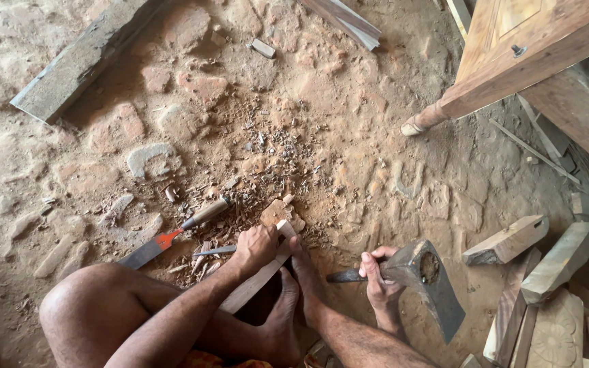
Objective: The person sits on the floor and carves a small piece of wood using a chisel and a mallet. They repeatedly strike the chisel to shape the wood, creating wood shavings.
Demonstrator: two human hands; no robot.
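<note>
Wood strip in left hand

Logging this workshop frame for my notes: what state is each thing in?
left hand: closed around the wood piece
wood piece: slanted, held, braced by the feet
right hand: gripping the axe close to its head
axe: held low, head off the wood
chisel: lying loose on the ground
wood chips: scattered over the dirt

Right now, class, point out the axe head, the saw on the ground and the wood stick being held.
axe head point(425, 279), head view, on its dark steel side.
saw point(172, 238), head view, on the blade's red patch.
wood stick point(253, 286), head view, on its pale middle length.
</note>
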